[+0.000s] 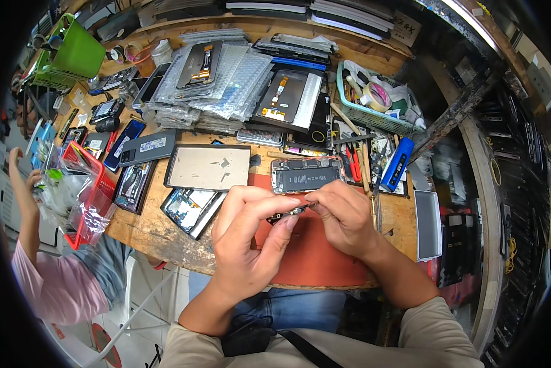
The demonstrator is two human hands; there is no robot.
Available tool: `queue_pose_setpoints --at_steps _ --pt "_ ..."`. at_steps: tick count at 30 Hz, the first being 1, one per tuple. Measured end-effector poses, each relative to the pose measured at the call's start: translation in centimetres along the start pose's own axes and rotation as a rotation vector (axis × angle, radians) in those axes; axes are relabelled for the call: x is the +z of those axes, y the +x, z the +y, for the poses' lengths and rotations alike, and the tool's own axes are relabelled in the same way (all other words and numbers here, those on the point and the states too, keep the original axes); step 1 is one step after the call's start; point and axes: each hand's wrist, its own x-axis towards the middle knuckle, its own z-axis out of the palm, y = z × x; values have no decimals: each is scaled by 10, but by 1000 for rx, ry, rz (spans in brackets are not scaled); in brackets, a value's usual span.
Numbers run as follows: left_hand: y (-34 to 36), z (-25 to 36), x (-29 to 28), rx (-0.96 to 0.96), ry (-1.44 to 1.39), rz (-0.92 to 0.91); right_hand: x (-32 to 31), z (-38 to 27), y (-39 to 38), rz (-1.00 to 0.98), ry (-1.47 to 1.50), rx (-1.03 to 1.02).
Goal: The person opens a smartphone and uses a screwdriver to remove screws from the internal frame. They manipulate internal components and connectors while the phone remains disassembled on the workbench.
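My left hand (243, 242) pinches a small dark phone part (286, 214) with light metallic spots between thumb and fingers. On the part's other end, the fingertips of my right hand (349, 224) are closed. Its exact kind is too small to tell. Both hands are raised over a reddish-orange mat (330, 264) at the table's near edge. Just beyond them lies an opened phone (305, 178) with a black battery and a red rim. To its left is a shallow tray (186, 162) with a few tiny dark pieces, and an opened phone (193, 208) sits below that.
Phone screens in bubble wrap (232, 80) are piled at the back. A teal basket (373, 122) of supplies stands back right, near a blue cylindrical tool (398, 164) and red-handled pliers (354, 168). A red basket (91, 202) is at the left, beside another person's arm (27, 208).
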Motion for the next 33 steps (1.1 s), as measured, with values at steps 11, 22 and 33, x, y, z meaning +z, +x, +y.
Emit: queue_pose_setpoints --at_steps 11,22,33 --pt "-4 1 2 1 -18 -14 0 2 -1 5 32 -1" --pt "-4 2 2 27 -29 -17 -1 0 0 0 15 -17" --pt "-3 -4 -3 -174 -177 75 -5 -8 -1 -31 110 -28"
